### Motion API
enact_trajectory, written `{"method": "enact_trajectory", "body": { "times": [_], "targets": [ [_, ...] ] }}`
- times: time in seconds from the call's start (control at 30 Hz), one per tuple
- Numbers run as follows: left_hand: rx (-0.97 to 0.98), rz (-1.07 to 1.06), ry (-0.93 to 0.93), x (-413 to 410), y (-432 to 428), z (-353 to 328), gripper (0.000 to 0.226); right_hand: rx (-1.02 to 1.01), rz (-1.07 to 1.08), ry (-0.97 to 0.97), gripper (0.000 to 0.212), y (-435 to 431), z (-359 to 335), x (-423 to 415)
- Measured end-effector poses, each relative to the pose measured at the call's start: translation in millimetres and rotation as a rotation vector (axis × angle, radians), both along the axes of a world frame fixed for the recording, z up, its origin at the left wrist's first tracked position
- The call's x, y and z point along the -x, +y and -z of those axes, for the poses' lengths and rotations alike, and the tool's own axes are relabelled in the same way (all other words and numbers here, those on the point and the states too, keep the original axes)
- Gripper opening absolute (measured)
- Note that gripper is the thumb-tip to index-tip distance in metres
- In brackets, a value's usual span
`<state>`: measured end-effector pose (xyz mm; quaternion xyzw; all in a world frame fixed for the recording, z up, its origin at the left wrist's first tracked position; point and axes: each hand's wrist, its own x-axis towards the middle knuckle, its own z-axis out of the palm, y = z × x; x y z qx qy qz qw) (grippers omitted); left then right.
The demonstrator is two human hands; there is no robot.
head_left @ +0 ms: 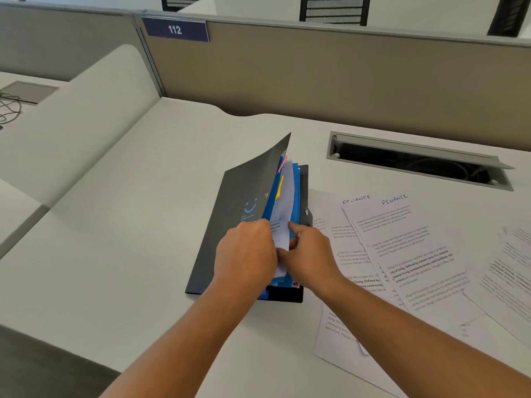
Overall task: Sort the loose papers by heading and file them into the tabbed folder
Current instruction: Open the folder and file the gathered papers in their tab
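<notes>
Mid-task, filing partly done as far as I can judge. The folder (238,214) sits at desk (143,225) centre, its grey cover lifted toward 11 o'clock. One white sheet (283,222) stands half in among the blue dividers (296,182).

The left hand (247,254) has curled fingers that hold the cover edge back. The right hand (310,254) pinches the sheet's lower edge between thumb and forefinger.

The loose papers (402,239) still wait at 3 o'clock of the folder, fanned and overlapping. Two show a handwritten FINANCE heading; the others' headings are unreadable.

The cover is a stiff matte card with a pale blue smile print, bowing slightly. The dividers look like glossy plastic. A pink tab (282,163) and a yellow tab (279,188) stick out at the top. The sheets are thin, printed and flat. The desk is smooth off-white, with a metal cable slot (416,162) at 2 o'clock.
</notes>
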<state>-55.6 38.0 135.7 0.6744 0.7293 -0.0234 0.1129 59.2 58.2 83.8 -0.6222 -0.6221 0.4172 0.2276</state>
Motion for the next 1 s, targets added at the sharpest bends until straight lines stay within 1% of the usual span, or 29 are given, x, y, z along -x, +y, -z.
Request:
{"method": "enact_trajectory", "body": {
  "times": [0.1,0.2,0.27,0.33,0.4,0.47,0.6,0.63,0.7,0.77,0.83,0.9,0.93,1.0],
  "targets": [
    [0.036,0.017,-0.01,-2.2,-1.3,1.0,0.039,0.023,-0.036,-0.018,0.052,0.0,-2.4,2.3],
    [0.026,0.007,-0.012,-3.5,-1.5,2.4,0.04,0.001,-0.013,0.004,0.053,-3.0,0.0,0.3],
    [0.011,-0.005,-0.018,-3.5,-0.8,3.3,0.041,-0.028,0.004,-0.033,0.052,-5.9,3.4,-3.1],
    [0.002,-0.008,-0.023,-3.5,0.6,4.9,0.038,-0.016,0.008,-0.053,0.054,-11.0,6.3,-4.1],
    [-0.011,-0.012,-0.03,-3.7,1.9,6.5,0.034,0.006,-0.01,-0.032,0.056,-15.8,7.4,-2.4],
    [-0.022,-0.007,-0.035,-4.6,2.8,8.6,0.035,-0.007,-0.023,-0.01,0.057,-18.7,6.0,0.9],
    [-0.022,-0.003,-0.025,-5.4,2.5,11.9,0.039,-0.033,0.032,0.039,0.057,-17.5,8.5,-0.9],
    [-0.024,-0.007,-0.02,-5.1,2.5,12.8,0.039,-0.018,0.032,0.023,0.056,-17.8,9.2,-2.0],
    [-0.036,-0.011,-0.008,-5.2,4.0,14.8,0.035,0.002,0.005,-0.001,0.044,-18.2,11.6,-3.6],
    [-0.044,-0.01,-0.002,-5.2,5.4,17.1,0.031,0.014,0.004,0.0,0.041,-17.7,12.2,-4.8],
    [-0.035,-0.001,0.014,-5.3,6.4,19.9,0.033,0.024,0.018,0.028,0.041,-16.9,10.6,-5.6],
    [-0.02,0.011,0.033,-6.1,7.2,22.8,0.038,0.024,0.043,0.038,0.047,-16.3,11.4,-8.1],
    [-0.016,0.014,0.039,-6.6,7.8,23.9,0.037,0.024,0.057,0.02,0.05,-16.0,11.9,-10.9],
    [-0.014,0.017,0.051,-6.0,9.4,26.2,0.033,0.01,0.06,-0.034,0.045,-16.6,12.9,-19.1]
  ]
}}
